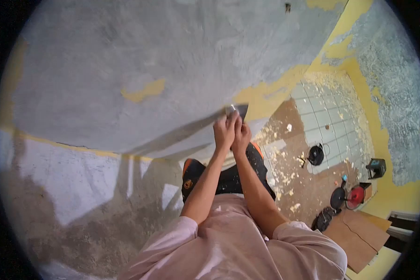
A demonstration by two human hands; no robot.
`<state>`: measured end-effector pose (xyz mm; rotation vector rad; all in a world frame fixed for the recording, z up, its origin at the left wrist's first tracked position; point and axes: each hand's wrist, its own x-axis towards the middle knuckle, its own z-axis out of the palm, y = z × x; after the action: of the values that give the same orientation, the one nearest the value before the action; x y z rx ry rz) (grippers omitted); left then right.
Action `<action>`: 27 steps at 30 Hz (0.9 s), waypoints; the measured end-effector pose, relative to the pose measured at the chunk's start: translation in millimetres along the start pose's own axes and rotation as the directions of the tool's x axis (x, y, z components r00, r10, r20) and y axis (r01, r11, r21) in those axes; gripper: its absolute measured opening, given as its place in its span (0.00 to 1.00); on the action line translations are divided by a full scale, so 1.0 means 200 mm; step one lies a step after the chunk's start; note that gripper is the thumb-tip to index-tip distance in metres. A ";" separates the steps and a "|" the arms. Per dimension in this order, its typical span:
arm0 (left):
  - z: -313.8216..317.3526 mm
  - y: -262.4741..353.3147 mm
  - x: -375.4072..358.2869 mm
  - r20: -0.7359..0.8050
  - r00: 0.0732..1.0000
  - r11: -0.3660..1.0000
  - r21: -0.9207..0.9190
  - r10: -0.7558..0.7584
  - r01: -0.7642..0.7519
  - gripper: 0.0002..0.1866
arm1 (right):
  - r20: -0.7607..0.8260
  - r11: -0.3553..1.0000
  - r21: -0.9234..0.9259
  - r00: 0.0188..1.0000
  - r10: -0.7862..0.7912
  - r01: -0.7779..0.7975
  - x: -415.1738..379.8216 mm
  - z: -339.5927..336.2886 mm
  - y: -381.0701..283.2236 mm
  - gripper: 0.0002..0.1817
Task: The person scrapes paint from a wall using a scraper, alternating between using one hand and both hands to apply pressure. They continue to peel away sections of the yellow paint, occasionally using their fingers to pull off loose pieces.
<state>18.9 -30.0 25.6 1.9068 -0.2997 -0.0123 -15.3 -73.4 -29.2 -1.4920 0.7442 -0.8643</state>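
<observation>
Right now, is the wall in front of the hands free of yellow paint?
No, yellow paint shows next to the scraper blade and in a separate patch on the gray wall.

Straight ahead, the wall [126,56]; to the right, the floor [324,108], ending at a side wall [387,93]. On that floor, scattered flakes [283,175] and, nearer the side wall, a flat board [352,238].

Room, prob. under renovation: walls [168,51] w/ patchy yellow paint [147,90]; tiled floor [329,114] w/ scattered flakes [284,175].
</observation>
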 end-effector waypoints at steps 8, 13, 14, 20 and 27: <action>-0.04 0.10 -0.02 0.007 0.999 0.991 -0.121 -0.052 0.053 0.29 | 0.034 0.999 0.051 0.999 -0.015 0.013 0.00 -0.04 -0.09 0.24; 0.01 -0.17 -0.03 0.019 0.997 0.995 -0.065 -0.075 0.076 0.27 | 0.078 0.994 0.038 0.992 0.101 -0.104 -0.06 -0.03 0.10 0.26; -0.02 -0.07 -0.02 0.001 0.997 0.992 -0.102 -0.075 0.074 0.28 | 0.074 0.999 0.009 0.997 0.032 -0.033 -0.03 -0.02 0.04 0.26; 0.01 -0.22 -0.02 0.041 0.991 0.992 0.000 -0.127 0.127 0.31 | 0.060 0.996 -0.083 0.998 0.036 -0.031 -0.07 -0.04 0.07 0.26; -0.02 0.04 0.00 0.024 0.997 0.945 -0.318 -0.075 0.079 0.31 | 0.032 0.993 0.092 0.997 -0.075 0.072 0.02 -0.01 -0.05 0.23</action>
<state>18.6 -29.4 35.3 1.5949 -0.2157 -0.1179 -15.8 -77.7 -18.7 -1.4573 0.6189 -0.9129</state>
